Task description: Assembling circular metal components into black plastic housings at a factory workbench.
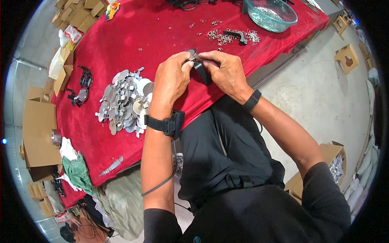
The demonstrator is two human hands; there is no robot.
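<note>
A: What is seen at the left of the bench (121,36)?

B: A red cloth is spread over it. Near the left edge, dark goggle-like frames (82,87) are laid, and just right of them a heap of flat, shiny metal discs (123,103) with small tabs is piled.

A: And the hands?

B: The left hand (172,79) is curled, its fingertips pinched on a small round metal disc (191,53) held above the cloth. A black strap is worn at that wrist. The right hand (223,69) is closed from the other side on the same piece; a small black part (201,71) hanging under the disc is gripped between its thumb and fingers. Both hands are touching at the fingertips, right of the heap and near the bench's near edge.

A: What is found farther back?

B: Small bent metal clips (227,36) are scattered on the cloth, with a dark tool lying among them. At the far right, a translucent greenish plastic bowl (271,15) is set; something pale and fine is held in it, but what it is cannot be told.
</note>
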